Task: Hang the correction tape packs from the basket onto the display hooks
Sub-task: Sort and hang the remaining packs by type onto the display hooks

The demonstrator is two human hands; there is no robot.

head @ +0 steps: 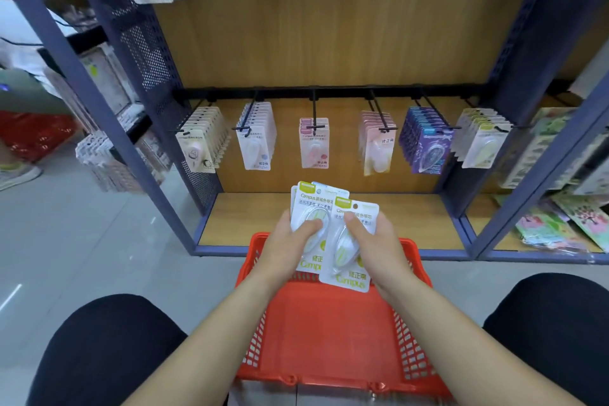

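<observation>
Red basket (329,323) between the knees (108,346). Above its far rim, left hand (290,242) grips a stack of correction tape packs (308,204), right hand (379,241) grips a single pack (349,269) overlapping them; display hooks (314,109) hang well beyond.

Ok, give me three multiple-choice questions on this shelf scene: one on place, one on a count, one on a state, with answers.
1. Where are the held correction tape packs? A on a hook; B above the red basket; C on the floor.
2. How many loaded hooks line the lower rail? A three; B six; C ten.
3. What is the right hand doing? A hanging empty; B resting on a knee; C gripping one of them.
Answers: 1 B, they are over the basket; 2 B, six groups hang there; 3 C, its thumb presses one; the left hand holds a stack.
</observation>
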